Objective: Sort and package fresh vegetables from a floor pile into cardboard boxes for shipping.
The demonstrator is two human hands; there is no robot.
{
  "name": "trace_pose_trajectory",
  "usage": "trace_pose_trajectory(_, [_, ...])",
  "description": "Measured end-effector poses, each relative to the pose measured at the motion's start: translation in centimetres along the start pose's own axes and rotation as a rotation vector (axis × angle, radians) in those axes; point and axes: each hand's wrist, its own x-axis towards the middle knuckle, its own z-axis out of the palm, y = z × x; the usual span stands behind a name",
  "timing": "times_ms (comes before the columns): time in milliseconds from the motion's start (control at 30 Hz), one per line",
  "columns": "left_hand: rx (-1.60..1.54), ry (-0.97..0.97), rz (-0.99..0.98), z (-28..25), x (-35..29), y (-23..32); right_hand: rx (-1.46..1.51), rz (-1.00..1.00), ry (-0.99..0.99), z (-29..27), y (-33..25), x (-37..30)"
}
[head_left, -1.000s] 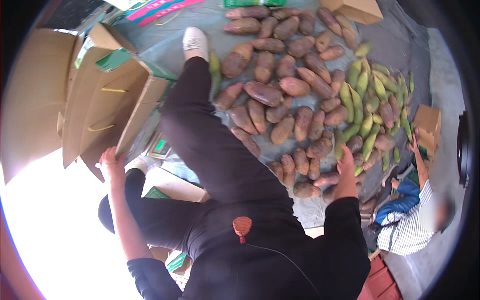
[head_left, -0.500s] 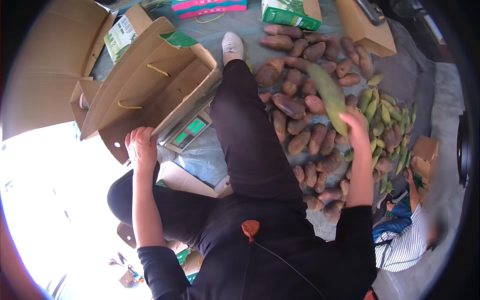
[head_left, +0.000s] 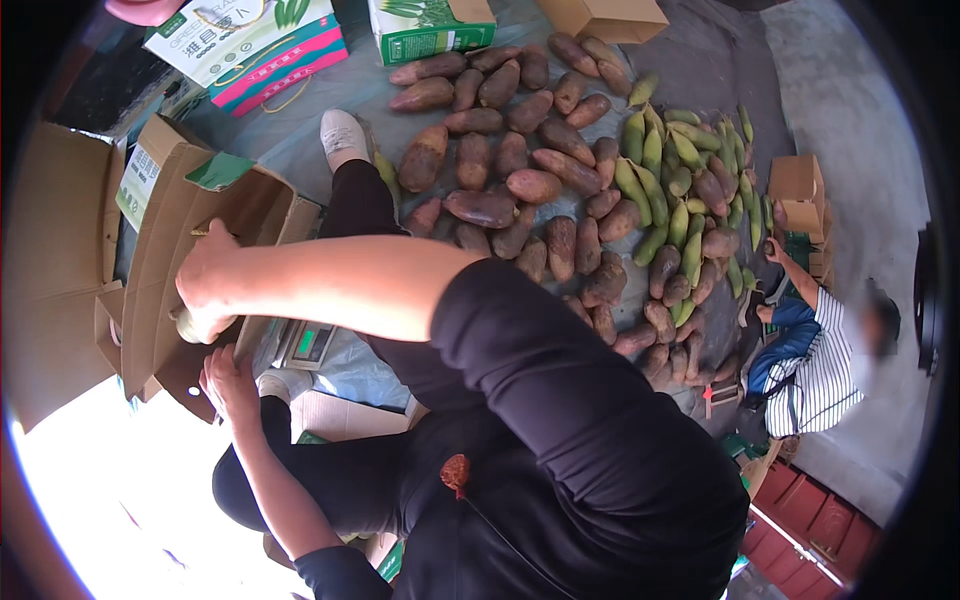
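Note:
A tall brown cardboard box (head_left: 160, 260) stands open at my left, on a scale with a lit green display (head_left: 308, 343). Across my body reaches my right arm, with my right hand (head_left: 205, 275) inside the box opening. Its fingers are closed round a long green radish (head_left: 187, 326), of which only one end shows below the hand. At the box's near edge my left hand (head_left: 230, 385) has its fingers bent over the cardboard. Right of my leg lie many reddish-brown, potato-like roots (head_left: 482, 208), with a pile of green radishes (head_left: 655, 190) beyond them.
Printed cartons, a white-and-pink one (head_left: 285, 65) and a green one (head_left: 430, 30), stand at the back. At the far right a person in a striped shirt (head_left: 815, 370) crouches by brown boxes (head_left: 797, 195). My white shoe (head_left: 343, 135) rests on the plastic sheet beside the roots.
My right hand has carried the green radish from above the heap leftward into the box. The left hand stays at the box edge. My view has shifted to the right.

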Motion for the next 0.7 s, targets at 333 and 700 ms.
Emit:
trace_pose_trajectory(333, [-0.009, 0.119, 0.027, -0.2, -0.9, -1.8, 0.674, -0.230, 0.458, -2.0, 8.9, -10.7])
trace_pose_trajectory(700, [-0.078, 0.065, 0.023, 0.4, 0.0, -1.5, 0.143, 1.155, 0.565, 12.8, 41.9, -33.0])
